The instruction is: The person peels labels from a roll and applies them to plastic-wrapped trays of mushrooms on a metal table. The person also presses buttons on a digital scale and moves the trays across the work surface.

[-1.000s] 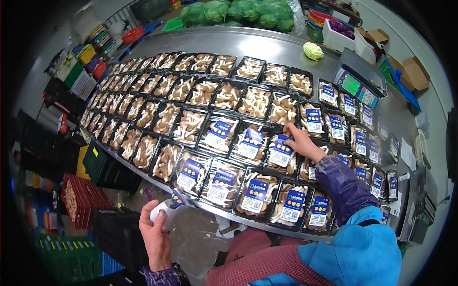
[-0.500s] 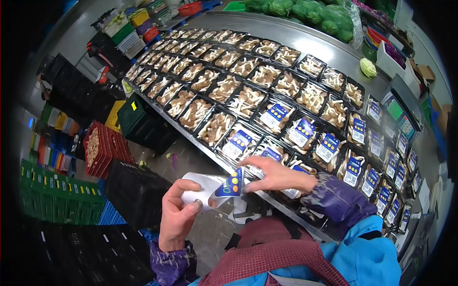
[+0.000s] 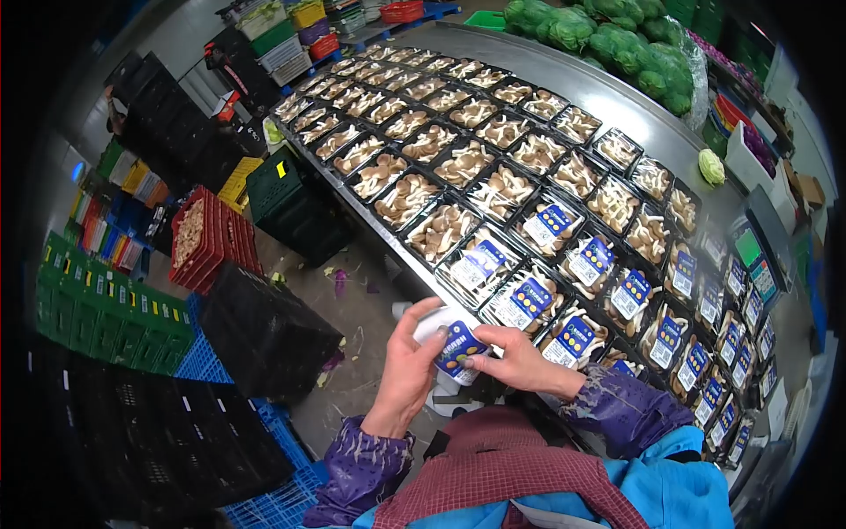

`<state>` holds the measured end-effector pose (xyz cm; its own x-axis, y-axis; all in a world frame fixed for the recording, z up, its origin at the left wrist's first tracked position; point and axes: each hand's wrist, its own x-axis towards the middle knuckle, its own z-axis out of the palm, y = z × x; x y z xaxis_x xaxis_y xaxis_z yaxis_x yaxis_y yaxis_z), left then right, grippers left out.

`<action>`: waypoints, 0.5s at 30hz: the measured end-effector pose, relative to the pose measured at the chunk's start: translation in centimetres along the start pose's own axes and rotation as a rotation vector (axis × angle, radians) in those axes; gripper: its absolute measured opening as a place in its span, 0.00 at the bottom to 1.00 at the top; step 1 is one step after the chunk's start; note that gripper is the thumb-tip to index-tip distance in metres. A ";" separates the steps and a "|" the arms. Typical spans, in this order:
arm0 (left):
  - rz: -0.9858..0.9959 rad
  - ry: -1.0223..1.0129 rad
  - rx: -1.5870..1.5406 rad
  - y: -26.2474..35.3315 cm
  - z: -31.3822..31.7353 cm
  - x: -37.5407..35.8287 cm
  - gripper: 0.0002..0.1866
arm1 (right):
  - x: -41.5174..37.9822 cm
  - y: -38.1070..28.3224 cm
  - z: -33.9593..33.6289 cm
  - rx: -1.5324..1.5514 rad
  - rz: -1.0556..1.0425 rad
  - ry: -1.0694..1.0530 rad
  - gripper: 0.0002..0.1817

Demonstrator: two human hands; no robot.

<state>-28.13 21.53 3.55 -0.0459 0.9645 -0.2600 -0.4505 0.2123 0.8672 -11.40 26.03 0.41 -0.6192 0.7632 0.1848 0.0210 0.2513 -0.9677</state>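
Observation:
My left hand (image 3: 404,377) is wrapped round a roll of white-backed labels (image 3: 441,317), held just off the table's near edge. A blue printed label (image 3: 456,351) faces me on the roll. My right hand (image 3: 527,363) pinches that label's right side between thumb and fingers. Just beyond my hands, trays of mushrooms lie in rows, among them a labelled tray (image 3: 480,262) and, farther left, a tray without a label (image 3: 441,231).
The steel table (image 3: 634,110) carries several rows of trays. Green cabbages (image 3: 608,44) are piled at its far end, and a scale (image 3: 760,256) stands right. On the floor to the left are a dark green bin (image 3: 286,207), a red crate (image 3: 211,238) and black crates (image 3: 141,450).
The label that was curled up off the roll now lies flatter against it, with my right thumb on it. Both hands have come closer together, and the view has shifted.

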 end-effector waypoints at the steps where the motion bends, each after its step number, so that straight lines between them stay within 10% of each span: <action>1: -0.003 -0.019 0.060 0.0 0.2 0.2 0.18 | -0.1 -0.3 -0.6 -0.048 0.036 0.017 0.14; 8: -0.098 -0.131 0.043 -0.1 2.7 1.2 0.13 | 0.8 -2.2 -3.8 -0.887 -0.534 0.300 0.17; 15: -0.287 -0.183 0.023 0.4 5.7 3.0 0.21 | 0.0 -0.4 -6.7 -0.841 -0.578 0.268 0.09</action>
<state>-23.37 25.36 5.51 0.2413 0.8766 -0.4163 -0.4019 0.4808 0.7793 -6.16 29.88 1.93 -0.5174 0.4764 0.7109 0.3795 0.8723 -0.3084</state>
